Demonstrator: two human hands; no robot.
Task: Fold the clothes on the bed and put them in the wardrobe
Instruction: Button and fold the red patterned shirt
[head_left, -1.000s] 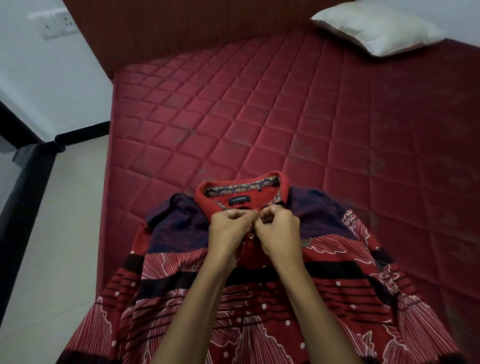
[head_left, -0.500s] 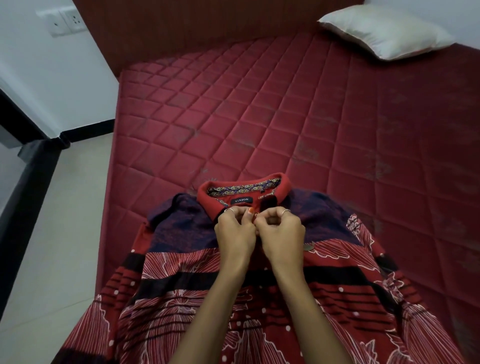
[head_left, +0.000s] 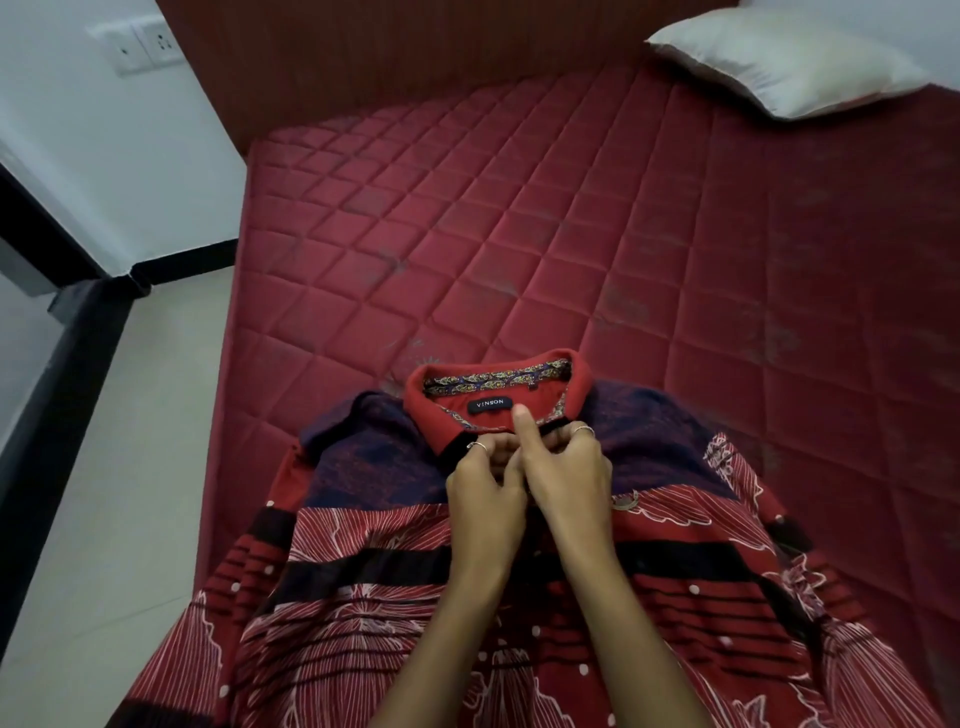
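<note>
Red quilted mattress (head_left: 571, 218) fills the room's middle, and on its near edge a patterned polo shirt (head_left: 363, 623) lies face up, collar (head_left: 447, 426) pointing toward the headboard. Both hands meet at the placket just below the collar: the left hand (head_left: 485, 499) has its fingers curled in, pinching the shirt front there, and the right hand (head_left: 569, 478) pinches the other side with its index finger stretched out onto the collar's inside, near the "VINSON" label (head_left: 490, 404). This looks like fastening or straightening the neck opening, a preparation before folding; no fold has been made yet. Next, the sleeves would need bringing in across the body. The shirt is red with navy shoulders, black bands, white line drawings and dots, its sleeves spread to each side. A white pillow (head_left: 789, 67) sits at the far right corner, well apart, and pale floor tiles (head_left: 104, 467) run along the left.
</note>
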